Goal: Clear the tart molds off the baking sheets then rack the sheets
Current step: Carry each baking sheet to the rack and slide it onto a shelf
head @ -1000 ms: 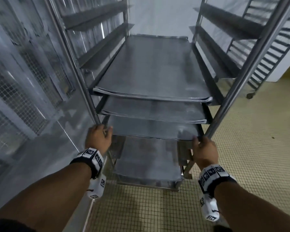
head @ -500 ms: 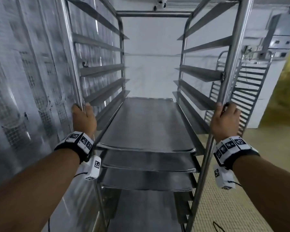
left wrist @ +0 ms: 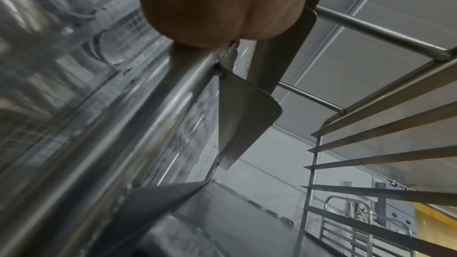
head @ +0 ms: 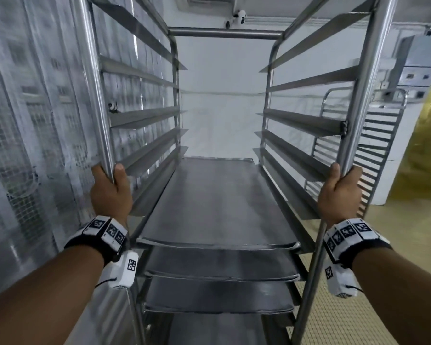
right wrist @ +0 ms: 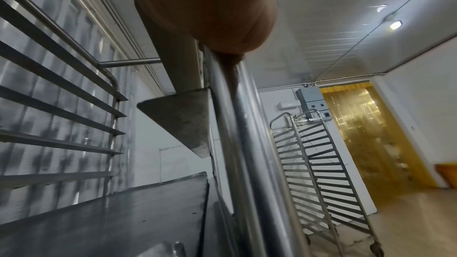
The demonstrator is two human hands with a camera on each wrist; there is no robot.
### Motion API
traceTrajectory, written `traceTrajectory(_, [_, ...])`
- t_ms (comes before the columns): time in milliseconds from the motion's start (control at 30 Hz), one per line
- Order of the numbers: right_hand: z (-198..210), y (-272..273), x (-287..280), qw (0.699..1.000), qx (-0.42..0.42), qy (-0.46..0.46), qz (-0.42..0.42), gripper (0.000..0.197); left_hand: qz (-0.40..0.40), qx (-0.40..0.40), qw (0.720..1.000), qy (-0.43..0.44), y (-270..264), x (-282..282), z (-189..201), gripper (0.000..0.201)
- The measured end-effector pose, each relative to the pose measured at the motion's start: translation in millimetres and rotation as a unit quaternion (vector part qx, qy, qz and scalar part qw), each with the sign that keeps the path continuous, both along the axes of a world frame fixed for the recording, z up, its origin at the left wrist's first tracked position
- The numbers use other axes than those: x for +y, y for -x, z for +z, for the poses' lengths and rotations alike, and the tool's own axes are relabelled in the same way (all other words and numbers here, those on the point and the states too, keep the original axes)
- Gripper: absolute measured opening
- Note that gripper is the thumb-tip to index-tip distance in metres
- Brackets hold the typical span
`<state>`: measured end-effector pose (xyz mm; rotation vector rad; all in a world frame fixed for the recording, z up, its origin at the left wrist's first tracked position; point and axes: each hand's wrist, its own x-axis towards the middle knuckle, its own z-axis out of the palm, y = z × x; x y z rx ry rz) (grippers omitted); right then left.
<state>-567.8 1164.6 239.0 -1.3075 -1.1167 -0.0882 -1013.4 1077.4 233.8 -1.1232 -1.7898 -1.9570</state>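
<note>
A tall steel rack (head: 225,33) stands right in front of me. Several bare baking sheets (head: 217,202) lie on its lower runners, stacked one level above another; the upper runners hold nothing. My left hand (head: 110,188) grips the rack's front left post (head: 95,95), and my right hand (head: 340,192) grips the front right post (head: 363,95). In the left wrist view the palm (left wrist: 222,7) wraps the post (left wrist: 138,124). In the right wrist view the palm (right wrist: 205,7) closes round the post (right wrist: 237,144). No tart molds are in view.
A shiny metal wall with mesh panels (head: 23,145) runs close along the left. A second empty rack (head: 373,150) stands against the white wall at the right, also seen as the second rack (right wrist: 316,163). A yellow strip curtain (right wrist: 366,134) hangs beyond it. Tiled floor (head: 358,319) lies to the right.
Both hands have moved up from the low part of the rack's front posts to a higher grip. My view has risen from the lower sheets to the upper runners.
</note>
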Motion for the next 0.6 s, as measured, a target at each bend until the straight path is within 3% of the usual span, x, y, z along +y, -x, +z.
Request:
traceTrajectory(233, [-0.8,14.2,103.2,1.0,-0.008,0.022,-0.009,0.06,-0.012,-0.001,1.0,-0.001,15.0,93.3,-2.2,0.039])
traceTrajectory(400, [-9.8,30.1,175.3,1.0,0.006,0.006,0.006,0.042,-0.013,0.014,1.0,-0.014,32.2,168.5,-3.1,0.04])
traceTrajectory(600, [-17.0,56.9,242.2,1.0,-0.003,-0.022,0.006,0.043,-0.013,0.011,1.0,-0.003,63.9,264.0,-2.3,0.045])
